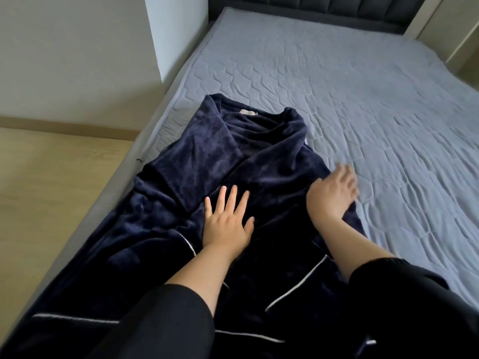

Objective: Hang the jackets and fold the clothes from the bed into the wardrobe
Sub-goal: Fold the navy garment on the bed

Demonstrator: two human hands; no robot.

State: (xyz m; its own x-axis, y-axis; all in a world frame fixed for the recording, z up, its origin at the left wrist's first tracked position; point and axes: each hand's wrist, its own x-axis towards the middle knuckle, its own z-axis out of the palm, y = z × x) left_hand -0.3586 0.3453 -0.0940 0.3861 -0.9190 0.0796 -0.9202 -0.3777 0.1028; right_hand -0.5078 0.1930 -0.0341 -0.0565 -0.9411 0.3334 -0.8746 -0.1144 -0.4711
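black sleeves [160, 322] fill the lower edge of the view, one on each forearm, reaching out over a navy fleece robe [233, 177] with white piping. the robe lies lengthwise on the bed [363, 99], along its left side, collar towards the headboard [324, 9] and hem towards the camera. one robe sleeve is already folded across the chest; the right side of the robe is not yet folded in. stage of work, as judged from this layout: folding of this garment is at an early step, with further folds and the transfer to the wardrobe outstanding. the wardrobe is not in view. no other clothes or jackets appear on the visible part of the bed, whose grey-blue quilted cover is otherwise bare of garments.

left hand [228, 224]: palm down, fingers straight and spread, pressing flat on the middle of the robe just below the folded sleeve; it grips nothing. right hand [333, 195]: at the robe's right edge, where fabric meets the bed cover; the fingers are motion-blurred. they appear extended rather than curled round the cloth, though whether the edge is pinched cannot be told with certainty. the two hands sit near each other, at about the same height on the garment. pale wood floor [51, 177] lies to the left of the bed.
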